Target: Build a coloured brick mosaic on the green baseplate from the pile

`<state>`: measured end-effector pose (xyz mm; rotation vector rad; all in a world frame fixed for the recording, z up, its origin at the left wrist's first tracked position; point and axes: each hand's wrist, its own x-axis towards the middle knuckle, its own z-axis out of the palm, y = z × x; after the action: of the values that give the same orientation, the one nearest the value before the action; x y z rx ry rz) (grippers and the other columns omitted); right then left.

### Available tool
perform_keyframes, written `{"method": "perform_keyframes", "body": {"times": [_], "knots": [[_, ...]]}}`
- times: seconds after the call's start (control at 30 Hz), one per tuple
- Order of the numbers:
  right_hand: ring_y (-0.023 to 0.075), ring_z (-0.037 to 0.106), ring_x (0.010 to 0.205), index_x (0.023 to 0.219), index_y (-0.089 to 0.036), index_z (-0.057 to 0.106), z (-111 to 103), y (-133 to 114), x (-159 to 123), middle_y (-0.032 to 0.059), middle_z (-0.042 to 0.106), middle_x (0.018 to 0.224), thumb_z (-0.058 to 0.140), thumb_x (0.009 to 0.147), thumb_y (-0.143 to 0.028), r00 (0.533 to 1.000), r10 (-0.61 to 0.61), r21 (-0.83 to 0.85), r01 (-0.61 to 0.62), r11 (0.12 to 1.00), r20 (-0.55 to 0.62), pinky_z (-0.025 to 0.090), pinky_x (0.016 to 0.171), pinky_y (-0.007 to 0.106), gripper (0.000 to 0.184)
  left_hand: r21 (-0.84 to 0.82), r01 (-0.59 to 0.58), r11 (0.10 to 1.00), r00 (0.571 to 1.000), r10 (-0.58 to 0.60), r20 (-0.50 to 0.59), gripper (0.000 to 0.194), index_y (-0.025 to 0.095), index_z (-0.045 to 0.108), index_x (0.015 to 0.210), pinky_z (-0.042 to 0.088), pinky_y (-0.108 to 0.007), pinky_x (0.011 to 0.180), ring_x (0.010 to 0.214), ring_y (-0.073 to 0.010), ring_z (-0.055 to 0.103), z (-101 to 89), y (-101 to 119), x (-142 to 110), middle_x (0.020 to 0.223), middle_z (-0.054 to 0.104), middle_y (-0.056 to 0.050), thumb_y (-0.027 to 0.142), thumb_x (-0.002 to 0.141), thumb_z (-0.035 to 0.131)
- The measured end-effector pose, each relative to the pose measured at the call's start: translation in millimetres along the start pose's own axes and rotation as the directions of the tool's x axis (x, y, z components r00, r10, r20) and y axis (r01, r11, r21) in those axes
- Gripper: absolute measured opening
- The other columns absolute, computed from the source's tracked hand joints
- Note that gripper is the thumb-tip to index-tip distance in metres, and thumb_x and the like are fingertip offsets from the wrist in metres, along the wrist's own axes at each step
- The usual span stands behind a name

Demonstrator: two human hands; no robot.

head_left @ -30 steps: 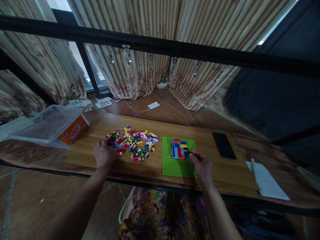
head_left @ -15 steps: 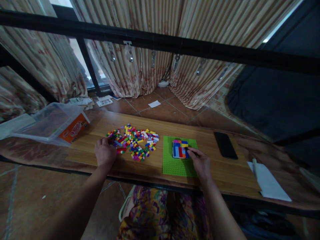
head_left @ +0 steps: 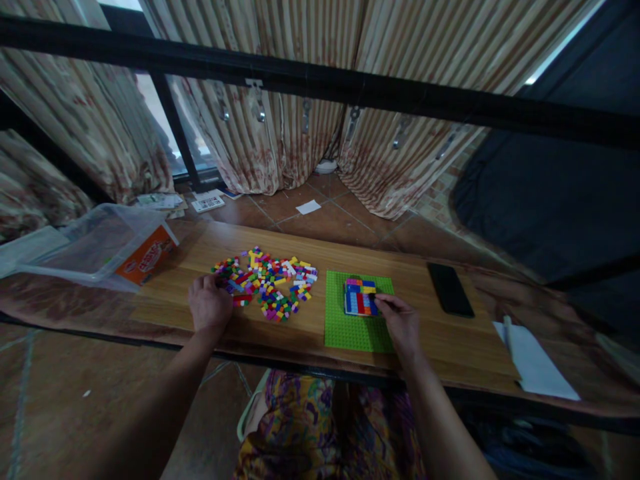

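Observation:
A bright green baseplate (head_left: 350,337) lies on the wooden board in front of me. On its upper part sits a flat block of building bricks (head_left: 359,300) in blue, red, yellow, orange and pink. At the right edge of this block, my right hand (head_left: 403,327) pinches a small dark brick (head_left: 372,297) between thumb and forefinger. To the left, a loose pile of coloured bricks (head_left: 280,283) is spread out. My left hand (head_left: 210,308) rests at the pile's left edge with its fingers curled in; whatever is under the fingertips is hidden.
A clear plastic box (head_left: 95,247) with an orange label stands at the far left. Right of the baseplate lies a black phone (head_left: 450,289). Beyond it are white paper (head_left: 543,363) and a pen-like stick (head_left: 509,337). A dark rail (head_left: 320,79) crosses in front of the curtains.
Both hands stay almost where they were, the right one at the brick block and the left one at the pile. The view has shifted very slightly.

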<state>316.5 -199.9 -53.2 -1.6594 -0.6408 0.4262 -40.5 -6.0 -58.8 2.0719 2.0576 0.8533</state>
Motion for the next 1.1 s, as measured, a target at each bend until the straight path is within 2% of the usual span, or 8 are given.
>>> {"method": "perform_keyframes", "body": {"times": [0.2,0.37,0.53,0.63,0.8,0.93,1.1], "knots": [[0.0214,0.068,0.081,0.076,-0.020,0.076,0,0,1,0.0060,0.076,0.083,0.074,0.065,-0.039,1.000,0.001,-0.008,-0.001,1.000,0.011,0.051,0.082,0.038,0.021,0.028,-0.013,1.000,1.000,0.013,0.007,0.035,0.013,0.064,0.106,0.043,-0.046,0.098,0.109,-0.0320,0.054,-0.1,0,0,0.109,0.060,-0.017,0.014,0.077,0.045],[0.0190,0.066,0.071,0.075,-0.020,0.077,1,-2,2,0.0047,0.076,0.079,0.078,0.060,-0.039,0.997,0.082,0.033,-0.082,0.996,-0.007,0.052,0.072,0.036,0.024,0.043,-0.026,0.999,1.000,0.025,0.012,0.036,0.011,0.064,0.107,0.044,-0.046,0.098,0.109,-0.0328,0.054,0.7,-1,0,0.110,0.060,-0.019,0.014,0.077,0.045],[0.0150,0.062,0.063,0.078,-0.019,0.076,1,-1,-3,0.0035,0.074,0.076,0.081,0.057,-0.040,0.993,0.118,0.135,-0.114,0.984,-0.017,0.051,0.061,0.030,0.030,0.032,-0.027,0.999,1.000,0.027,0.007,0.035,0.011,0.064,0.106,0.044,-0.046,0.098,0.108,-0.0321,0.054,-0.1,0,0,0.108,0.061,-0.018,0.013,0.077,0.045],[0.0125,0.061,0.063,0.085,-0.019,0.075,-3,3,-10,0.0027,0.073,0.078,0.082,0.059,-0.040,0.990,0.117,0.259,-0.092,0.961,-0.080,0.050,0.060,0.027,0.035,0.029,-0.018,0.999,1.000,0.018,0.007,0.035,0.011,0.064,0.106,0.044,-0.046,0.097,0.108,-0.0314,0.054,-0.6,0,0,0.108,0.060,-0.018,0.013,0.077,0.045],[0.0099,0.060,0.061,0.081,-0.018,0.072,-8,7,-20,0.0003,0.070,0.075,0.084,0.056,-0.036,0.971,0.186,0.413,-0.110,0.904,-0.148,0.049,0.056,0.022,0.033,0.039,-0.049,0.998,0.999,0.049,0.000,0.034,0.011,0.064,0.106,0.044,-0.045,0.098,0.107,-0.0307,0.054,0.3,-2,1,0.107,0.060,-0.017,0.013,0.077,0.046],[0.0100,0.059,0.061,0.081,-0.018,0.072,-8,3,-22,0.0006,0.069,0.075,0.084,0.057,-0.037,0.969,0.169,0.398,-0.086,0.913,-0.180,0.048,0.056,0.022,0.033,0.053,-0.051,0.997,0.999,0.051,-0.004,0.035,0.009,0.064,0.107,0.044,-0.045,0.097,0.107,-0.0312,0.055,0.8,-2,1,0.107,0.060,-0.018,0.012,0.077,0.046],[0.0107,0.057,0.062,0.084,-0.017,0.072,-7,-4,-20,0.0010,0.069,0.074,0.079,0.063,-0.043,0.970,0.085,0.220,-0.034,0.975,-0.227,0.046,0.059,0.024,0.035,0.067,-0.051,0.996,0.999,0.051,0.002,0.036,0.009,0.064,0.109,0.044,-0.044,0.098,0.108,-0.0308,0.054,0.5,-1,0,0.108,0.060,-0.018,0.012,0.078,0.045]]}}
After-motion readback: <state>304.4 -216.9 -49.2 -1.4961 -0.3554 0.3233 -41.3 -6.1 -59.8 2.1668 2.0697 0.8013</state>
